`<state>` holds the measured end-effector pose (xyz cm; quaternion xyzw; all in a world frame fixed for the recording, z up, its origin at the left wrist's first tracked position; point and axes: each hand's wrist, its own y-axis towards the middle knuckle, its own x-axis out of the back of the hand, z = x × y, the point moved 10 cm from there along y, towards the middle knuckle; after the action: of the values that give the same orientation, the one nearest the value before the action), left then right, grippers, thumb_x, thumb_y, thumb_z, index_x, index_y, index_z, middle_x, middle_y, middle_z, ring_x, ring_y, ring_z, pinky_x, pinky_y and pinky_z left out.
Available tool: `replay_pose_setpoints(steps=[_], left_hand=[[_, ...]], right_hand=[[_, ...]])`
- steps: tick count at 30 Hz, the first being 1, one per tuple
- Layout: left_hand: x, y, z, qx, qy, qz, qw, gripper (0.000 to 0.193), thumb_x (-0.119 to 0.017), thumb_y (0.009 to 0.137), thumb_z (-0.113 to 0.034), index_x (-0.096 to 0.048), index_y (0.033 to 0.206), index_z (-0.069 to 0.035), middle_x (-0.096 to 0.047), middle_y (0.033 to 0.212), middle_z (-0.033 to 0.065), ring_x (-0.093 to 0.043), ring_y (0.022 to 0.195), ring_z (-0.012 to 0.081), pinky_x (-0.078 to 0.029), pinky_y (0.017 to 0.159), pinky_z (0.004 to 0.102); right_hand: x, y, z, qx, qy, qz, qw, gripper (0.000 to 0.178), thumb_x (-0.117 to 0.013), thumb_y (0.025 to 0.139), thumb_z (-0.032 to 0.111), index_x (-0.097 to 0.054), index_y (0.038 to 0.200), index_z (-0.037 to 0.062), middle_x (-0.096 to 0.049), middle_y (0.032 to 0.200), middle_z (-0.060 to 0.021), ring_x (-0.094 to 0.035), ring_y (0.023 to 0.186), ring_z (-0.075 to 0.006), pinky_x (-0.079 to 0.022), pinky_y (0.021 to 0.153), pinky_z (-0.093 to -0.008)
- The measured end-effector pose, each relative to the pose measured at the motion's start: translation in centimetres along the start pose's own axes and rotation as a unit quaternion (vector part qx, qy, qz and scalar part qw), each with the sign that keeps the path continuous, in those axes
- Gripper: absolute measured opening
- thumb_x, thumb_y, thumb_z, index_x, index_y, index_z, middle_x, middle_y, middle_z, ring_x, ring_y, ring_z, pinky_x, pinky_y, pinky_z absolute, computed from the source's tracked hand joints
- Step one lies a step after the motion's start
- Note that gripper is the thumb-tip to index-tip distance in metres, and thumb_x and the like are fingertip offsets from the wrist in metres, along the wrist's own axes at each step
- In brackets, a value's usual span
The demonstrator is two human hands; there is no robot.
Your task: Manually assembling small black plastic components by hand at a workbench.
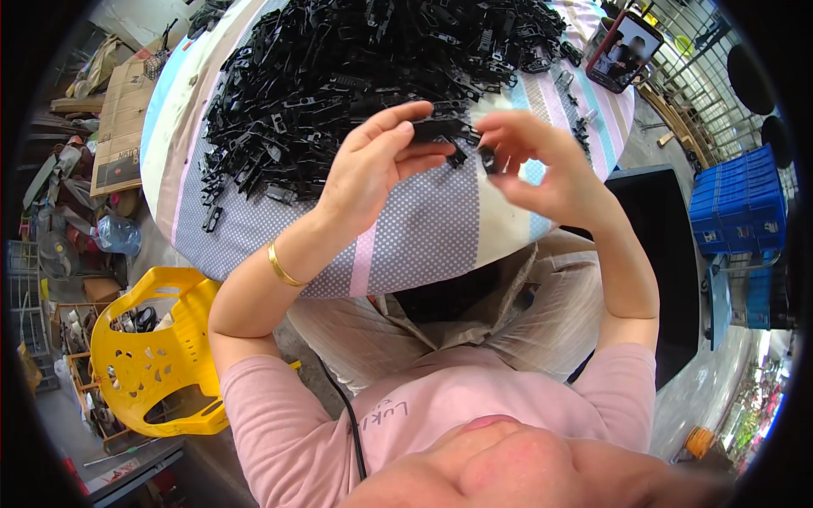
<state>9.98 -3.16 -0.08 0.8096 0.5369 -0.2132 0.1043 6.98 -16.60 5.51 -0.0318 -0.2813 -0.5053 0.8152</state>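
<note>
Over the near part of the table, my left hand [364, 169] pinches a long black plastic part [436, 129] between thumb and fingers. Close to that part's right end is my right hand [546, 165], its fingers curled round a small dark piece [487, 159]. Motion blurs these fingertips, and the exact kind of either piece cannot be made out. Just beyond both hands, a large heap of similar black plastic parts [330, 85] covers the far side of the table. A patterned tablecloth [406, 237] with dots and stripes lies beneath.
A phone [625, 52] stands upright at the table's far right, near a few clear pieces [565, 80]. A yellow plastic chair [161, 364] is at left, below a cardboard box [127, 123]. Blue crates [738, 201] and a black container [652, 254] stand at right.
</note>
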Motion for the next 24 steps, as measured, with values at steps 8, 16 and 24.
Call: replay_pose_setpoints(steps=[8,16,24], left_hand=[[-3.1,-1.0,1.5,0.043,-0.059,0.099,0.992,0.033,-0.036,0.095,-0.009,-0.043,0.124,0.004,-0.053,0.117,0.0154,-0.057,0.105,0.0247,-0.047,0.094,0.0368],[-1.7,-0.5,1.7,0.018,0.028,0.057,0.998,0.036,-0.053,0.089,-0.008,-0.046,0.122,0.005,-0.057,0.110,0.0131,-0.061,0.095,0.0194,-0.052,0.084,0.0295],[-1.7,-0.7,0.0,-0.026,0.097,0.040,0.994,0.044,-0.057,0.087,-0.006,-0.043,0.127,0.004,-0.061,0.100,0.0101,-0.061,0.087,0.0139,-0.053,0.079,0.0255]], right_hand=[[0.1,0.2,1.2,0.133,-0.007,-0.117,0.984,0.035,-0.070,0.072,0.000,-0.059,0.106,0.0029,-0.064,0.102,-0.0077,-0.060,0.096,-0.0166,-0.047,0.085,-0.0293],[-0.6,0.1,1.8,0.213,-0.089,-0.131,0.964,0.035,-0.074,0.066,0.000,-0.063,0.099,0.0041,-0.065,0.101,-0.0084,-0.060,0.100,-0.0226,-0.048,0.086,-0.0321],[-0.9,0.4,-0.2,0.091,0.020,-0.088,0.992,0.034,-0.069,0.074,0.002,-0.062,0.107,0.0028,-0.063,0.103,-0.0091,-0.058,0.100,-0.0180,-0.048,0.082,-0.0278]])
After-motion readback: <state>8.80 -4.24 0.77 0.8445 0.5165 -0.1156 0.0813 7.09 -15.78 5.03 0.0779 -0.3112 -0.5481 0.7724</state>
